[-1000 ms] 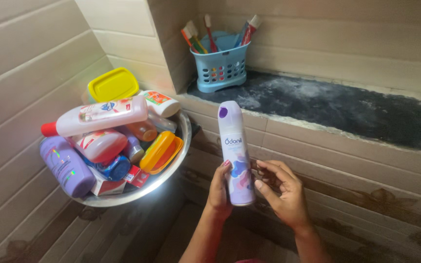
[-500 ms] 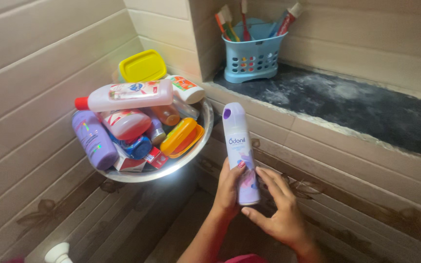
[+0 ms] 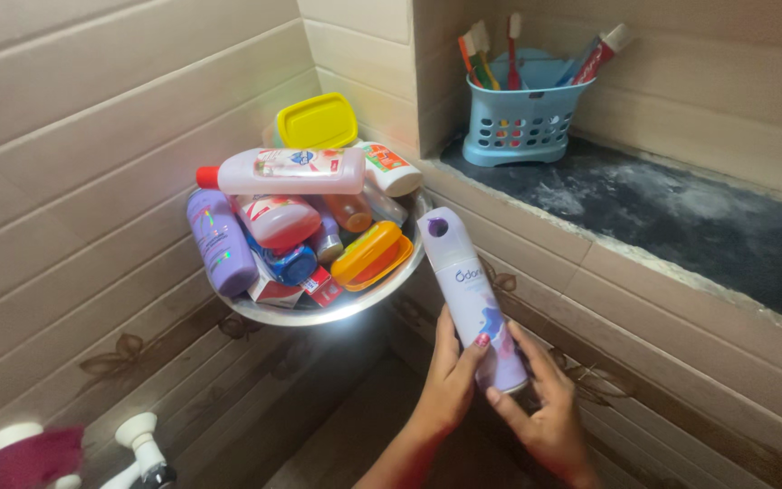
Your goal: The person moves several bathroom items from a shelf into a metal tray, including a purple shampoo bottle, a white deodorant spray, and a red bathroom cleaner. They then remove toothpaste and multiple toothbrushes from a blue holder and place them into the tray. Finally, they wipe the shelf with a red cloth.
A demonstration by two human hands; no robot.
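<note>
- Left hand point(image 3: 450, 385) grasps the tall lilac-and-white spray can point(image 3: 474, 294) low on its body.
- Right hand point(image 3: 545, 412) cups the can's base, fingers wrapped.
- The can tilts toward eleven o'clock.
- At ten o'clock: round steel bowl point(image 3: 391, 288) of bottles.

Both hands raised close together, left hand point(image 3: 452, 380) and right hand point(image 3: 545, 417), fingers curled inward.

Head camera looks down, close above hands point(image 3: 491, 389).
</note>
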